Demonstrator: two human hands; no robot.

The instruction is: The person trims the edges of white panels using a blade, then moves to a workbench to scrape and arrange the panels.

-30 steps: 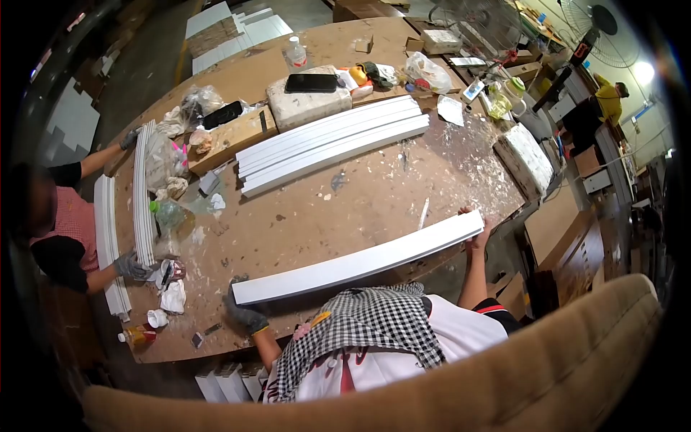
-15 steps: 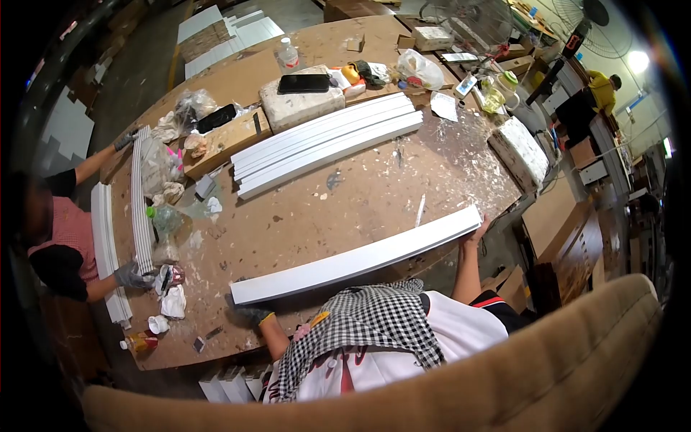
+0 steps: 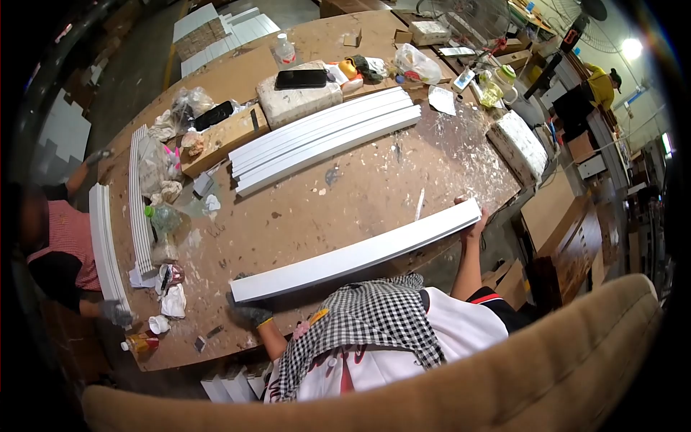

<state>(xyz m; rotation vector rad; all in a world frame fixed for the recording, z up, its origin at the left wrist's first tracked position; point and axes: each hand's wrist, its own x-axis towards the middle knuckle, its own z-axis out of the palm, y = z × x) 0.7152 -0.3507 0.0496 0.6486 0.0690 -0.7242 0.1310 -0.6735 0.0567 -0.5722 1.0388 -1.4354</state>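
Across the near side of the brown worktable [image 3: 288, 230] lies a long white board bundle [image 3: 360, 252], held at both ends. My left hand [image 3: 250, 311], in a dark grey glove, grips its left end; the fingers are partly hidden by the board. Bare and wrapped round the right end is my right hand [image 3: 475, 222]. Farther back, a stack of white strips [image 3: 324, 140] rests beside a whitish block [image 3: 299, 101] with a black phone [image 3: 301, 78] on top.
A co-worker [image 3: 65, 237] stands at the left edge by two white strip bundles [image 3: 139, 201]. Bottles [image 3: 144, 341], plastic bags and a wooden block [image 3: 223, 140] sit on the left side. A second whitish block [image 3: 518, 147] lies at the right edge.
The co-worker's gloved hands have left the inner strip bundle and moved to the outer one. My board bundle has barely moved. The view has shifted slightly.
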